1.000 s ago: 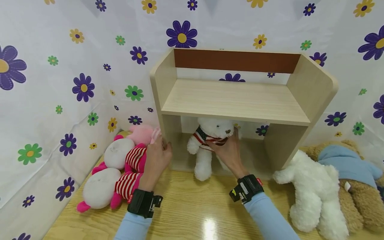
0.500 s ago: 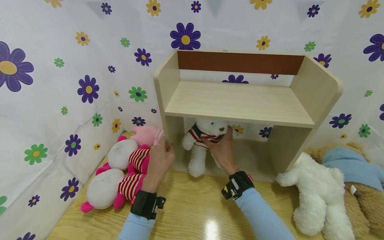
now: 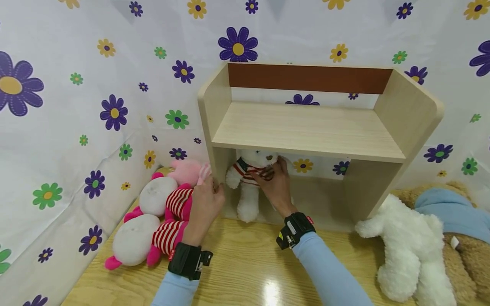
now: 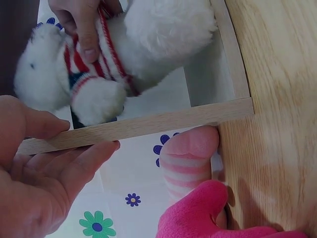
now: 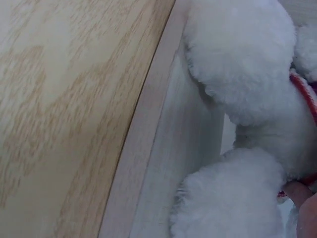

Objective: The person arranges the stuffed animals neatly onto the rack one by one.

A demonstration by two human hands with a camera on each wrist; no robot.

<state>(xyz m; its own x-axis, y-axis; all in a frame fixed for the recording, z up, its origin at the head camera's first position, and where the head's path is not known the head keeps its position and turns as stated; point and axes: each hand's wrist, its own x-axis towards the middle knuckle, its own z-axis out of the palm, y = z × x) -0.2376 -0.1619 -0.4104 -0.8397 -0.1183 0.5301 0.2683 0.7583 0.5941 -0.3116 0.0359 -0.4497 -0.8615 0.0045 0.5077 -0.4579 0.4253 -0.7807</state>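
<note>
A white teddy bear (image 3: 248, 203) in a red-striped, navy-trimmed sweater sits upright in the lower left part of a small wooden shelf (image 3: 306, 127). My right hand (image 3: 276, 187) grips its chest, thumb on the sweater. The top of its head is hidden by the upper board. My left hand (image 3: 204, 206) holds the front edge of the shelf's left side panel (image 4: 163, 124), thumb on the inner face and fingers on the outer. In the right wrist view the bear's fluffy legs (image 5: 233, 198) rest over the bottom board, with a bit of my thumb (image 5: 297, 193) at the sweater hem.
Left of the shelf lie striped plush toys with round white heads (image 3: 134, 240) and a pink plush (image 3: 185, 171). To the right are a white plush (image 3: 411, 250) and a brown bear in blue (image 3: 449, 208). Flowered cloth (image 3: 115, 170) hangs behind the wooden table (image 3: 237, 272).
My right hand has moved the teddy bear left and slightly deeper, toward the shelf's left side panel. The left hand keeps its hold on the panel. The head view has shifted a little.
</note>
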